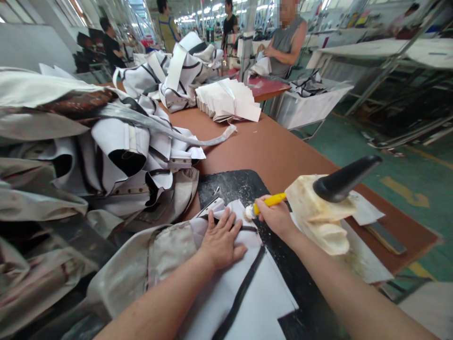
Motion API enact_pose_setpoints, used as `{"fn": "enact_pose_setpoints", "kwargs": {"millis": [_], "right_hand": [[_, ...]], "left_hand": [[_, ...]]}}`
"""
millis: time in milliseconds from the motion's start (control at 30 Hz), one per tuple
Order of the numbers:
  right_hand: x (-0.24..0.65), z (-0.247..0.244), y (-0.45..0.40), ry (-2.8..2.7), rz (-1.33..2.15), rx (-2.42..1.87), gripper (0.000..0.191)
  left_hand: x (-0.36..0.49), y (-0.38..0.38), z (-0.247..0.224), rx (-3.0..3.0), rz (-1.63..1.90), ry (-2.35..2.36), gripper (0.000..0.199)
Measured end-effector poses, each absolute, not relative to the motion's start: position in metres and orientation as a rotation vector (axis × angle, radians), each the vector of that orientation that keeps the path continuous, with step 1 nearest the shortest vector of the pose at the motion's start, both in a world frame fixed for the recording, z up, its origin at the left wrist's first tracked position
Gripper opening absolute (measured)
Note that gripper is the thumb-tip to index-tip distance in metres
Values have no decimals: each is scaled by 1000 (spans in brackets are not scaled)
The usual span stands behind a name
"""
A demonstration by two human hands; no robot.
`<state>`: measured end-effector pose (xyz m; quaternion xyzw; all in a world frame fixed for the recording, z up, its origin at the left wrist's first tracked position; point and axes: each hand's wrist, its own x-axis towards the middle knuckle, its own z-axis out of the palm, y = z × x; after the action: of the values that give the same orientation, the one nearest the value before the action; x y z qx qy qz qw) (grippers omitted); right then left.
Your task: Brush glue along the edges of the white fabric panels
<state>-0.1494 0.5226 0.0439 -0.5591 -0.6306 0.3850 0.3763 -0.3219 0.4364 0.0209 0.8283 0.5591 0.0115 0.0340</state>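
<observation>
A white fabric piece with dark strips lies over a black board on the brown table. My left hand rests flat on the fabric with its fingers spread. In my right hand is a yellow-handled brush, its pale bristles touching the fabric near the top edge. Right of that hand stands a cream, glue-stained container, with a black handle-like piece sticking up from it at a slant.
Piled white and grey fabric pieces fill the left side. A stack of white sheets sits farther back on the table. Beyond are a white bin and several people. A flat grey bar lies at the right.
</observation>
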Motion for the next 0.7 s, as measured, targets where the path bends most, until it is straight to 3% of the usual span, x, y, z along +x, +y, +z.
{"fn": "enact_pose_setpoints", "kwargs": {"millis": [167, 433, 700], "right_hand": [[-191, 30, 576, -1618, 917, -1390, 27], [-155, 45, 524, -1880, 990, -1478, 26], [-201, 33, 569, -1689, 940, -1354, 26]], "left_hand": [[-328, 439, 6, 2565, 186, 1735, 65], [-335, 437, -1, 2560, 302, 1731, 63], [-334, 434, -2, 2570, 321, 1769, 65]]}}
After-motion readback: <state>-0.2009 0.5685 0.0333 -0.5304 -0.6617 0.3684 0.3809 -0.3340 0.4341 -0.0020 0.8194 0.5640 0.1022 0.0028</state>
